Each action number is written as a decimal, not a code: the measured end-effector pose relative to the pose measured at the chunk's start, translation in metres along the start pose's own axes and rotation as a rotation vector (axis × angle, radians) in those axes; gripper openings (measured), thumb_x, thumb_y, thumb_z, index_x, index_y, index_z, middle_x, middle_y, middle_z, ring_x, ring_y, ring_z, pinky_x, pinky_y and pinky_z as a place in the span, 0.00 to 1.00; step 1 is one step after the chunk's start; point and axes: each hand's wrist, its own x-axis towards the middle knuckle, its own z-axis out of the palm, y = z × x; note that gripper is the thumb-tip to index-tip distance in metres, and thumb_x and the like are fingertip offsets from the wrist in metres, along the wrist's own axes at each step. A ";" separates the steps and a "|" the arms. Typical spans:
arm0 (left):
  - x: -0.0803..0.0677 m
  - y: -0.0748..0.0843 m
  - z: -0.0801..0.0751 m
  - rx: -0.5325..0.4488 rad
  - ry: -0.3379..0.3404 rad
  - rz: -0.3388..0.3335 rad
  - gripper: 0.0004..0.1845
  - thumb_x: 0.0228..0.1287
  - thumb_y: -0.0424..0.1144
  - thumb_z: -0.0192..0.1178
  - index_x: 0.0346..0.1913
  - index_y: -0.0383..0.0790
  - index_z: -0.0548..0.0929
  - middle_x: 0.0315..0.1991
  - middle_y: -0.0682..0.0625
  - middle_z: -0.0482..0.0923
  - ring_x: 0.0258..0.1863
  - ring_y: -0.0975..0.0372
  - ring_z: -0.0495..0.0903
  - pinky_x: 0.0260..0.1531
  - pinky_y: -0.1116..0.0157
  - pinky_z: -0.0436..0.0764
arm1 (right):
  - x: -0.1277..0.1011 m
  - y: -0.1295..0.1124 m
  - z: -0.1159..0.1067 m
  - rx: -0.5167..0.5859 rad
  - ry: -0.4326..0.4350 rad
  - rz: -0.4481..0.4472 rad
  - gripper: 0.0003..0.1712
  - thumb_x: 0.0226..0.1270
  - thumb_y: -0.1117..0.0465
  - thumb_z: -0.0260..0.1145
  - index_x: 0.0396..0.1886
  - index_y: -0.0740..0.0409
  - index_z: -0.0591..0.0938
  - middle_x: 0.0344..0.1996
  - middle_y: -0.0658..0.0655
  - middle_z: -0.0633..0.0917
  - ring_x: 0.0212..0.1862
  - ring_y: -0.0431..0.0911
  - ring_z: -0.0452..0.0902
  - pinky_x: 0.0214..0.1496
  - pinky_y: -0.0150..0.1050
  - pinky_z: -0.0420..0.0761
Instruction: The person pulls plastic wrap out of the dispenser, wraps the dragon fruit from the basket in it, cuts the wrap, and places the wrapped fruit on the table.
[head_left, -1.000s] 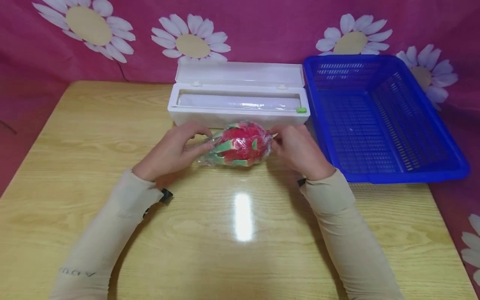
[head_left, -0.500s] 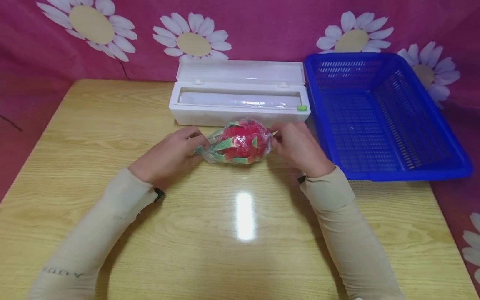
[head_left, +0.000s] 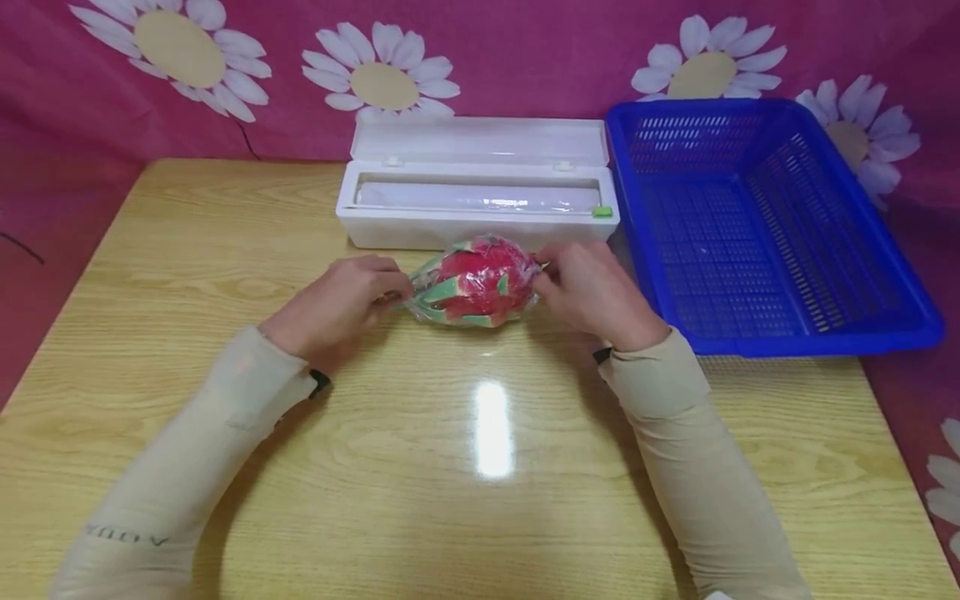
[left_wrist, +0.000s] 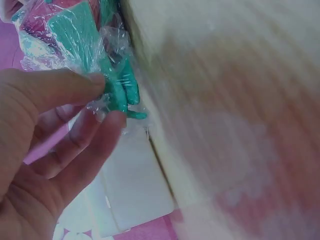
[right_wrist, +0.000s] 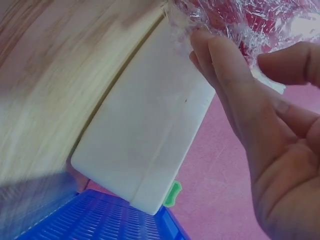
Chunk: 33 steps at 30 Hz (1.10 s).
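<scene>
A red dragon fruit (head_left: 480, 283) with green scales, wrapped in clear cling film, lies on its side between the two hands. My left hand (head_left: 341, 300) pinches the film-covered green leaf tips (left_wrist: 120, 90) at its left end, thumb against fingers. At the opposite end, my right hand (head_left: 592, 292) pinches the gathered film with thumb and fingertips; in the right wrist view, crinkled film (right_wrist: 220, 20) meets the fingertips. Right behind the fruit stands a white cling film box (head_left: 480, 229), its lid raised and a film roll (head_left: 472, 197) inside.
A blue plastic basket (head_left: 652, 275) stands at the right, close beside the box. The box carries a green slider (head_left: 602, 212) at its right end. Behind the wooden table (head_left: 405, 467) hangs a pink cloth (head_left: 540, 58) with daisies.
The left hand has shifted left and closed from spread fingers to a pinch on the leaf tips, gathering the film there. The right hand keeps its hold at the other end.
</scene>
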 end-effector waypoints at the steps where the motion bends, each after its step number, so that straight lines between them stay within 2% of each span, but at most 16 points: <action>1: 0.000 0.000 0.001 -0.001 0.001 0.004 0.07 0.66 0.29 0.68 0.44 0.41 0.88 0.46 0.47 0.86 0.46 0.56 0.83 0.54 0.56 0.86 | 0.000 0.000 -0.001 0.004 0.000 -0.001 0.12 0.67 0.62 0.63 0.41 0.62 0.91 0.26 0.58 0.90 0.28 0.48 0.79 0.30 0.38 0.74; 4: 0.001 -0.001 0.004 -0.014 -0.021 -0.004 0.05 0.66 0.32 0.67 0.42 0.42 0.85 0.44 0.47 0.82 0.44 0.56 0.80 0.50 0.57 0.85 | -0.001 0.000 -0.002 0.021 -0.016 -0.005 0.13 0.67 0.60 0.63 0.40 0.60 0.91 0.27 0.57 0.91 0.29 0.47 0.82 0.31 0.38 0.75; 6: 0.001 -0.001 0.005 -0.024 -0.048 -0.024 0.07 0.64 0.36 0.69 0.43 0.42 0.83 0.44 0.48 0.80 0.43 0.57 0.79 0.49 0.58 0.84 | -0.002 0.000 -0.003 0.042 -0.033 0.002 0.14 0.67 0.59 0.62 0.41 0.58 0.92 0.27 0.55 0.92 0.30 0.46 0.83 0.31 0.38 0.76; 10: 0.001 0.000 0.004 -0.033 -0.079 -0.064 0.14 0.65 0.47 0.71 0.47 0.45 0.83 0.45 0.49 0.82 0.42 0.58 0.79 0.49 0.58 0.85 | -0.002 0.001 -0.004 0.048 -0.057 -0.002 0.14 0.70 0.58 0.59 0.39 0.56 0.91 0.20 0.53 0.86 0.26 0.45 0.77 0.28 0.38 0.71; 12: -0.001 0.000 0.002 -0.032 -0.074 -0.062 0.15 0.67 0.49 0.70 0.51 0.47 0.84 0.46 0.49 0.83 0.42 0.59 0.81 0.49 0.58 0.86 | -0.002 0.000 -0.004 0.040 -0.063 0.000 0.14 0.71 0.59 0.59 0.39 0.57 0.90 0.19 0.53 0.84 0.25 0.45 0.74 0.27 0.37 0.70; 15: -0.002 -0.001 0.001 -0.028 -0.059 -0.025 0.15 0.70 0.44 0.68 0.55 0.48 0.84 0.49 0.48 0.85 0.45 0.58 0.83 0.51 0.56 0.87 | -0.001 -0.001 -0.003 0.019 -0.072 0.017 0.12 0.72 0.62 0.59 0.37 0.58 0.89 0.20 0.53 0.82 0.24 0.46 0.73 0.27 0.37 0.69; 18: -0.003 -0.002 0.001 -0.005 -0.027 0.058 0.15 0.70 0.37 0.67 0.57 0.47 0.84 0.49 0.47 0.86 0.46 0.58 0.85 0.52 0.56 0.88 | -0.001 -0.001 -0.003 0.005 -0.081 0.048 0.10 0.73 0.63 0.60 0.38 0.59 0.88 0.23 0.55 0.84 0.27 0.47 0.74 0.28 0.37 0.71; 21: -0.003 -0.003 0.001 0.027 0.006 0.130 0.16 0.68 0.33 0.68 0.56 0.48 0.83 0.46 0.49 0.87 0.43 0.60 0.85 0.49 0.58 0.88 | -0.002 -0.002 -0.003 0.006 -0.084 0.059 0.10 0.73 0.64 0.60 0.40 0.60 0.88 0.26 0.56 0.85 0.28 0.48 0.75 0.30 0.37 0.71; 25: -0.003 -0.003 0.001 0.054 0.019 0.170 0.15 0.67 0.32 0.68 0.53 0.50 0.82 0.42 0.51 0.86 0.39 0.62 0.84 0.45 0.60 0.88 | -0.002 -0.002 -0.005 0.006 -0.083 0.057 0.11 0.72 0.64 0.60 0.43 0.60 0.88 0.27 0.57 0.85 0.29 0.48 0.75 0.31 0.37 0.71; 29: -0.005 -0.003 0.000 0.064 0.001 0.161 0.15 0.65 0.31 0.70 0.51 0.51 0.86 0.46 0.50 0.86 0.44 0.59 0.85 0.48 0.58 0.88 | -0.002 -0.003 -0.005 0.000 -0.088 0.050 0.13 0.72 0.65 0.59 0.46 0.61 0.89 0.29 0.57 0.87 0.31 0.48 0.76 0.32 0.37 0.72; 33: -0.006 -0.002 -0.002 0.012 -0.028 0.101 0.14 0.65 0.32 0.70 0.51 0.50 0.90 0.51 0.49 0.86 0.50 0.57 0.85 0.56 0.55 0.87 | -0.002 -0.002 -0.005 0.004 -0.089 0.052 0.13 0.72 0.65 0.60 0.47 0.62 0.89 0.30 0.58 0.86 0.32 0.48 0.76 0.33 0.37 0.72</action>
